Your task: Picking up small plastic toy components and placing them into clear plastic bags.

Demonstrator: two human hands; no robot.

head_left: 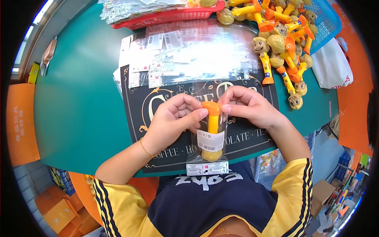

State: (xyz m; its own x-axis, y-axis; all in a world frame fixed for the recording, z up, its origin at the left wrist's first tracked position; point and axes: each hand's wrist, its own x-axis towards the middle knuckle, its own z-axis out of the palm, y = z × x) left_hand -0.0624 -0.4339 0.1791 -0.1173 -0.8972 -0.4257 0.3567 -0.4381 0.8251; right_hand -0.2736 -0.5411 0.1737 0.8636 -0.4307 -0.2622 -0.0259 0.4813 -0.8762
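A yellow toy figure [213, 123] with an orange base lies inside a clear plastic bag [225, 152], its golden rounded head toward me. On the bag are a white printed label [210, 141] and a white header strip [207, 168] at the table's near edge. My left hand [177, 116] is closed, thumb and fingers pinching the bag's far, open-looking end beside the orange base. Opposite it, my right hand [248, 104] pinches the bag's other side between thumb and forefinger. Whether my left thumb also touches the base, I cannot tell.
A dark printed mat [136, 114] lies under my hands on the green table [79, 102]. Beyond it are flat clear bags [189, 55] and a red basket [166, 17] of packages. Many loose toy figures [290, 47] spill from a blue basket [327, 19] at the far right.
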